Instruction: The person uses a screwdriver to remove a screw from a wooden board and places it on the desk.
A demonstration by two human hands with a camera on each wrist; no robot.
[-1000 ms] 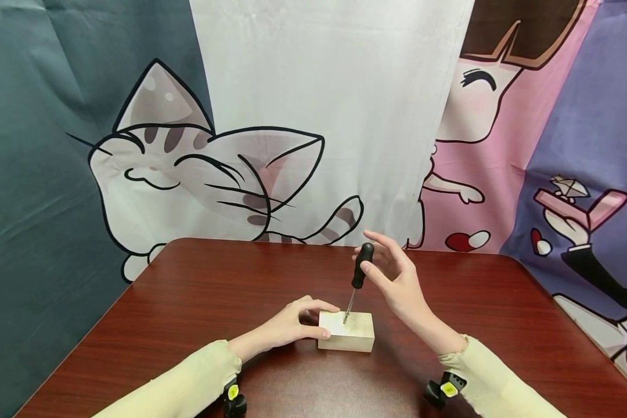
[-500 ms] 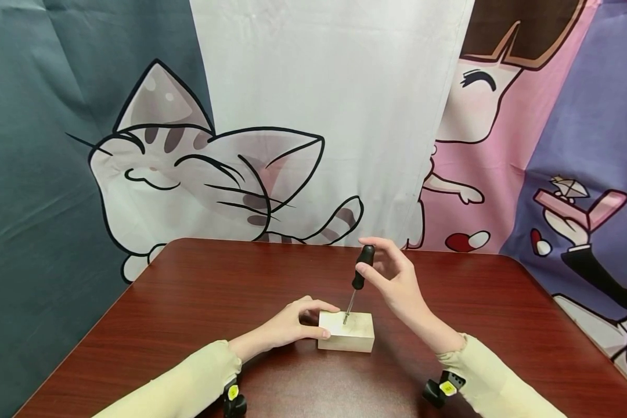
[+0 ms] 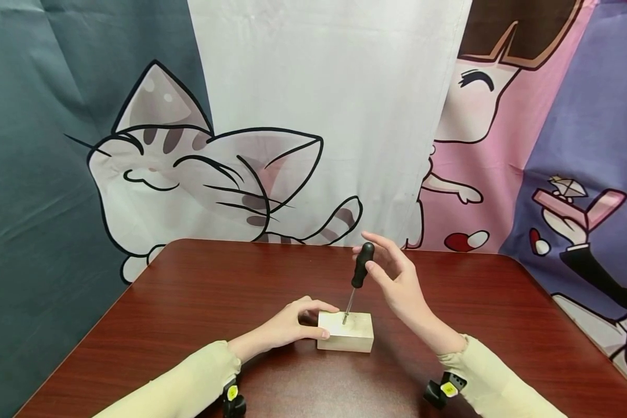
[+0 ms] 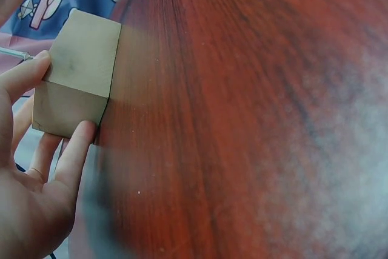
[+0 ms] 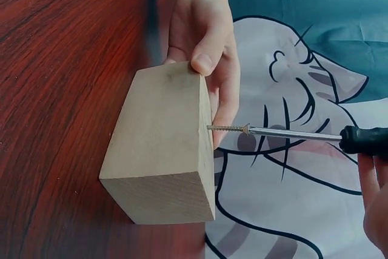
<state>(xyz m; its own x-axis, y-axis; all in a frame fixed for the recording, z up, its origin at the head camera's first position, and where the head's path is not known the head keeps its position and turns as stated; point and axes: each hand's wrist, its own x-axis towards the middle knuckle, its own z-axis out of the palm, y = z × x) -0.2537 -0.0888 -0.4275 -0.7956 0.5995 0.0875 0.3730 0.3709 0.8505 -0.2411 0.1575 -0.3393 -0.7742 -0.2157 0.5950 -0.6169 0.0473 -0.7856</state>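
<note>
Even, bright light fills the head view, with soft glare on the tabletop point(image 3: 303, 380) at bottom centre. Whitish glare hazes the left wrist view's lower right.

Left hand point(image 3: 287, 326) lower, thumb point(image 3: 313, 332) and index finger point(image 3: 321, 305) parted, right hand point(image 3: 399, 281) higher, thumb bent inward.

right hand point(image 3: 399, 280) | thumb point(image 3: 380, 276) drawn back across screwdriver handle point(image 3: 363, 267) | index finger lifted again

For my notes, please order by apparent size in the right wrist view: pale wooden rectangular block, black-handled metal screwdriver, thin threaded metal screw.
1. Pale wooden rectangular block
2. Black-handled metal screwdriver, cut off by frame edge
3. Thin threaded metal screw
</note>
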